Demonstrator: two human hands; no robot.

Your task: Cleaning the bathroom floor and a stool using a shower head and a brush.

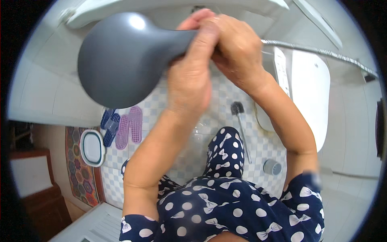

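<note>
A large grey shower head [121, 60] with a slim handle fills the upper left, its smooth rounded back towards the camera. My left hand [190, 75] is wrapped around the handle, with the thumb along it. Wet and slightly blurred, my right hand [235, 45] is bent at the handle's far end, touching my left hand; its fingers are mostly hidden. A ribbed metal shower hose [320, 53] runs from behind my right hand to the right wall.
Purple slippers [135, 124], blue slippers [111, 133] and a white-green basin [92, 148] lie at left. A toilet brush [238, 108] lies on the tiled floor near my knee, beside a grey brush holder [272, 167]. The toilet's raised white lid [311, 90] stands at right.
</note>
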